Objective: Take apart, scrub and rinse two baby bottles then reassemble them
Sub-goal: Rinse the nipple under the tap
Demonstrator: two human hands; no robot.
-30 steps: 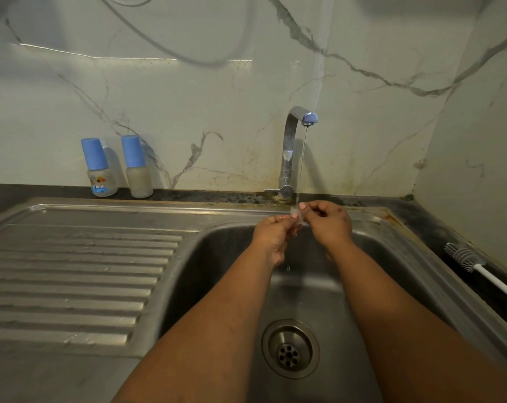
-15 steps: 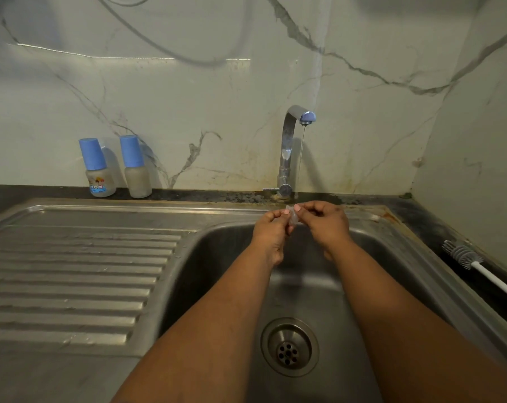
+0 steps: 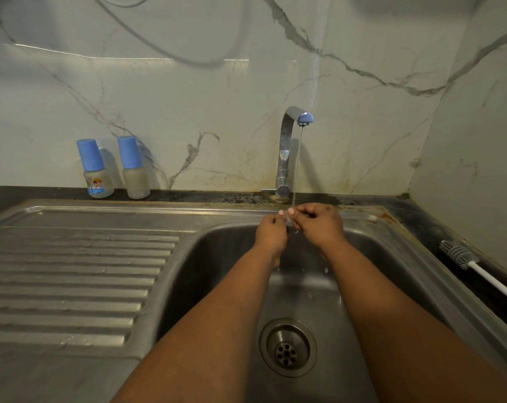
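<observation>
We pinch a small clear piece (image 3: 289,221) (too small to identify) between left hand (image 3: 271,232) and right hand (image 3: 319,225), holding it under the tap's stream (image 3: 298,167) so it rinses.

Two baby bottles are counted at the far left against the wall: a printed one (image 3: 94,170) and a plain one (image 3: 133,168). One bottle brush (image 3: 462,255) is seen at the right, one tap (image 3: 287,152) at the far side, one drain (image 3: 287,347) and two hands, left (image 3: 271,235) and right (image 3: 322,225).
</observation>
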